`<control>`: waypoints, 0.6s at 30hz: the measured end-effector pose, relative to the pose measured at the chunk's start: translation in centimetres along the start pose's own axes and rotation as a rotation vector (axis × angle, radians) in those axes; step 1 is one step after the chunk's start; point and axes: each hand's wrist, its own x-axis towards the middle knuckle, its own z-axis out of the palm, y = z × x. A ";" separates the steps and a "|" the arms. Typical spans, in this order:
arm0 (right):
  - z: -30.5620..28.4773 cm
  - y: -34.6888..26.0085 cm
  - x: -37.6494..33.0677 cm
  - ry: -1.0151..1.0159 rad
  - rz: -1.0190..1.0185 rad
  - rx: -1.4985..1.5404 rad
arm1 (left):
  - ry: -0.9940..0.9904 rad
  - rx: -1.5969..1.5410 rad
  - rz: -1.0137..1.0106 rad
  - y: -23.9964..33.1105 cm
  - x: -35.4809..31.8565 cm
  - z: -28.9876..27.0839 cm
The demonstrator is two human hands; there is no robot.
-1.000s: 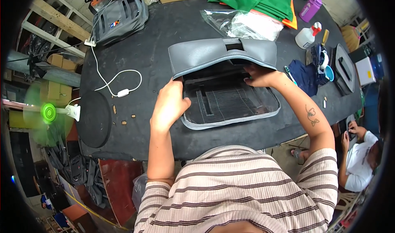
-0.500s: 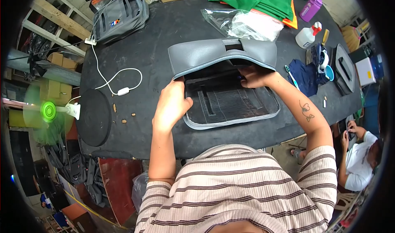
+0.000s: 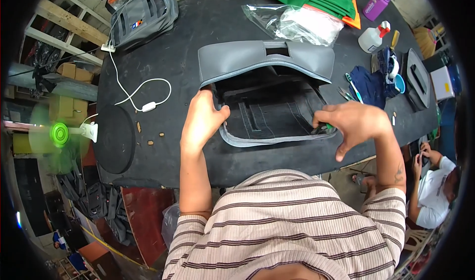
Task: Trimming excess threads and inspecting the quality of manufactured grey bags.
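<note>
Your hands are apart, one at each side of the grey bag (image 3: 264, 104), which lies open on the dark counter (image 3: 193, 37) straight in front of you. Your left hand (image 3: 202, 119) is at the bag's left edge, its fingers hidden under the corner of the raised flap and its thumb by the inner rim. That placement probably steadies the side and keeps the mouth open; you can't tell from here how firmly it grips. Your right hand (image 3: 357, 124) reaches over the right rim with its fingers bent down to the edge and its thumb spread wide. Something small and green (image 3: 328, 126) shows at those fingertips, but whether they clamp it can't be told.

The flap arches away from you, so the dark lining lies in plain view. Just beyond your right hand sit a teal brush (image 3: 353, 87) and a dark blue cloth (image 3: 368, 82), with a spray bottle (image 3: 369, 41) farther back, perhaps grouped there for easy reach. A clear plastic bag (image 3: 309, 27) lies past the flap, and the white cord (image 3: 149, 106) loops well to the left, clear of your arms.
</note>
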 end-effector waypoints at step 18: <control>-4.2 9.5 2.0 0.756 -0.201 0.844 | 0.657 -0.012 0.550 4.5 2.1 -1.0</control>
